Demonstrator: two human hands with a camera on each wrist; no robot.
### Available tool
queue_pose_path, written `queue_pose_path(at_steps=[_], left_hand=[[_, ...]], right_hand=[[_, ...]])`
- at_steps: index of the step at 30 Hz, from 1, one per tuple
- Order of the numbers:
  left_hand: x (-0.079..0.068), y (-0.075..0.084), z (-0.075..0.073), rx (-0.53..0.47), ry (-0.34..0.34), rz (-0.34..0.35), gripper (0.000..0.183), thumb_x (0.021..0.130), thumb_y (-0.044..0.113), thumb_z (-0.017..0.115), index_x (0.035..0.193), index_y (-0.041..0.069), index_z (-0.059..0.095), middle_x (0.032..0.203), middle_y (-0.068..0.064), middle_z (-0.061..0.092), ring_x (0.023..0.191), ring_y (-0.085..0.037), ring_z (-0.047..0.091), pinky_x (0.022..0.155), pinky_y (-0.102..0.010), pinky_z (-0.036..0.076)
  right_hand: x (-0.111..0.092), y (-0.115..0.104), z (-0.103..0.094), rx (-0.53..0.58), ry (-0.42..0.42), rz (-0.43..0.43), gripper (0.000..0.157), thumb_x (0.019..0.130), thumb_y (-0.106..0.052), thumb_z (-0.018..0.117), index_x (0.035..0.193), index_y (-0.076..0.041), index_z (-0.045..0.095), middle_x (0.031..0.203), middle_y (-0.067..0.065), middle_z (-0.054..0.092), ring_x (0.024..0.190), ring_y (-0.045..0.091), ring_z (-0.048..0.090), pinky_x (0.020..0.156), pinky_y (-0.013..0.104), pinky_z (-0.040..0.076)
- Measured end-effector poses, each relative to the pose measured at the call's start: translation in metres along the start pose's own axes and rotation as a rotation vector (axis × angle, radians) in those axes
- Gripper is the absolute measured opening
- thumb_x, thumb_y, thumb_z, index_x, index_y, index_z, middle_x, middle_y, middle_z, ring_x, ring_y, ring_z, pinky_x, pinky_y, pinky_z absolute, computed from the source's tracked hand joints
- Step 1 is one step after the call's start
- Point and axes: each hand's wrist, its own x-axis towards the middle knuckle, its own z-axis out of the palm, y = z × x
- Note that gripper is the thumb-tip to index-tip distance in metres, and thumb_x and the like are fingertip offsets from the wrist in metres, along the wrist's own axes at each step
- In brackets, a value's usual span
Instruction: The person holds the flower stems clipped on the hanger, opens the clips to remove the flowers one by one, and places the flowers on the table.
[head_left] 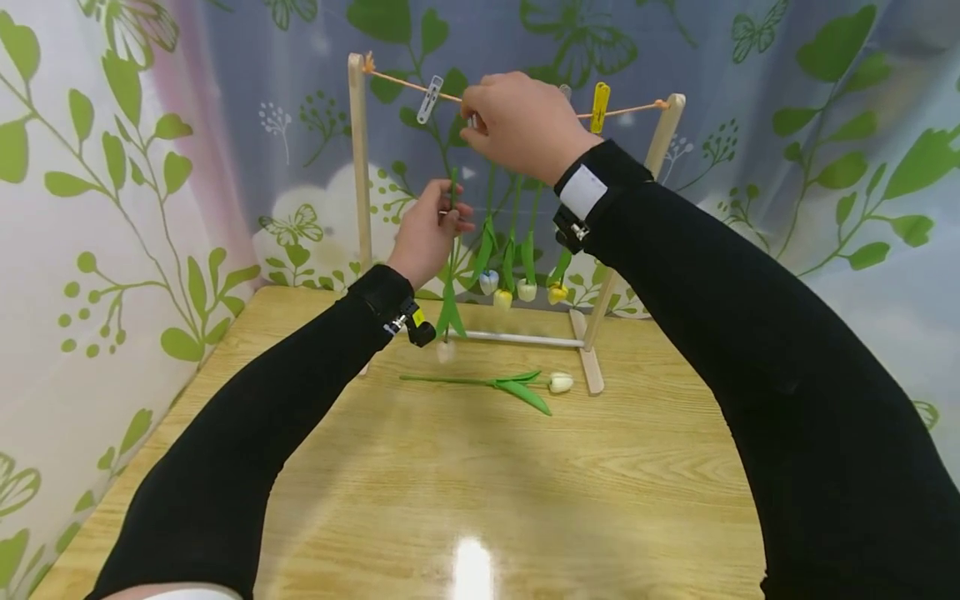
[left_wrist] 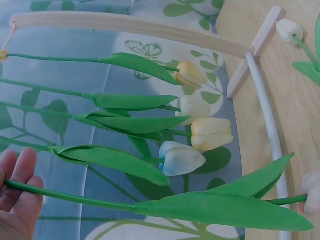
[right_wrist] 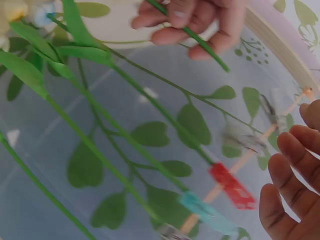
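Note:
My left hand (head_left: pixel 429 233) holds an artificial tulip (left_wrist: pixel 200 210) by its green stem, with the pale blossom hanging downward. The stem's upper end stands free above the fingers. My right hand (head_left: pixel 517 125) is up at the orange rope (head_left: pixel 408 82), its fingers loosely bent beside a blurred clear clothespin (right_wrist: pixel 245 141). A grey clothespin (head_left: pixel 430 100) sits on the rope left of that hand. Tulips hang upside down from a red clothespin (right_wrist: pixel 232 186), a teal clothespin (right_wrist: pixel 207 212) and others, including a yellow clothespin (head_left: pixel 600 107). Their blossoms include a blue tulip (left_wrist: pixel 182 159) and a yellow tulip (left_wrist: pixel 212 134).
A wooden stand with a left post (head_left: pixel 360 158) and right post (head_left: pixel 666 137) carries the rope. A white bar (head_left: pixel 517 338) joins its feet. One white tulip (head_left: pixel 560 382) lies on the wooden table (head_left: pixel 465 467) in front. Leaf-patterned curtains (head_left: pixel 150 167) surround the table.

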Motion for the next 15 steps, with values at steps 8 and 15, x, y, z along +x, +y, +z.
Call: queue_pose_path(at_steps=[8,15], left_hand=[[-0.002,0.006,0.011,-0.064,-0.004,-0.041,0.035,0.109,0.014,0.04,0.142,0.022,0.038,0.128,-0.009,0.057,0.11,-0.014,0.063,0.102,-0.023,0.05],[-0.005,0.01,0.019,-0.077,0.0,-0.026,0.035,0.109,0.014,0.041,0.144,0.019,0.037,0.125,-0.006,0.058,0.107,-0.012,0.064,0.1,-0.02,0.051]], right_hand=[[-0.033,0.014,0.038,0.163,-0.048,0.004,0.026,0.104,-0.026,0.055,0.121,-0.01,0.067,0.103,0.006,0.065,0.087,0.019,0.061,0.075,0.035,0.053],[-0.069,0.02,0.087,0.273,-0.106,0.048,0.024,0.103,-0.027,0.056,0.117,-0.011,0.068,0.104,0.005,0.067,0.088,0.018,0.063,0.08,0.034,0.054]])
